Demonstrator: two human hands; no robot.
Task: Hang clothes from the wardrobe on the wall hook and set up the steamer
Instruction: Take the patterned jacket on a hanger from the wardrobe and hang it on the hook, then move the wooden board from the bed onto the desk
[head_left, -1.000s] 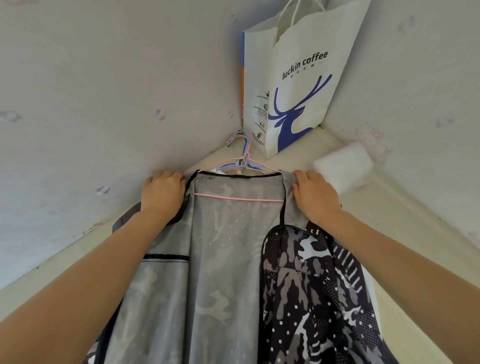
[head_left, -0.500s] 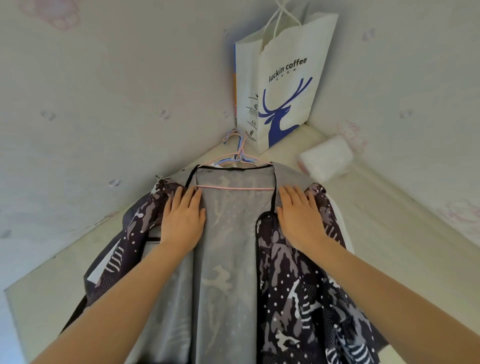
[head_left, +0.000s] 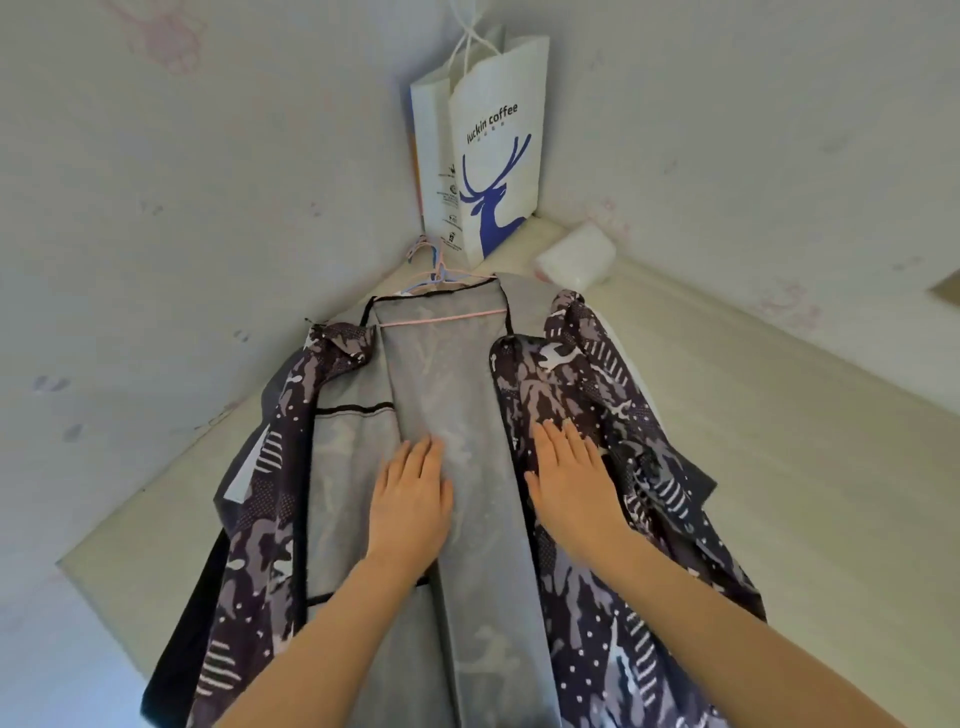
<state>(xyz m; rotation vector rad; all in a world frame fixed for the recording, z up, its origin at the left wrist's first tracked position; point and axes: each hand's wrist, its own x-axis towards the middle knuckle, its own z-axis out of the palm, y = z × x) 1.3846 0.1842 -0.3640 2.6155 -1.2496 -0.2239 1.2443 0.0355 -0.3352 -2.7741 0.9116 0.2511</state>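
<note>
A dark patterned jacket (head_left: 576, 395) with a grey lining hangs open on a pink hanger (head_left: 441, 317), with blue hangers bunched behind it near the room corner. My left hand (head_left: 410, 499) lies flat on the grey lining, fingers together and pointing up. My right hand (head_left: 569, 480) rests flat on the jacket's right front panel, fingers slightly spread. Neither hand grips the fabric. The hook that carries the hangers is hidden behind them. No steamer is in view.
A white paper bag (head_left: 491, 156) with a blue deer print hangs in the corner above the hangers. A white wrapped roll (head_left: 576, 254) lies on the cream ledge (head_left: 753, 395) to the right. Pale walls meet behind the jacket.
Both hands have slid down from the jacket's shoulders near the hanger to its middle, flattening along the fabric. The view has pulled back, showing more of the jacket.
</note>
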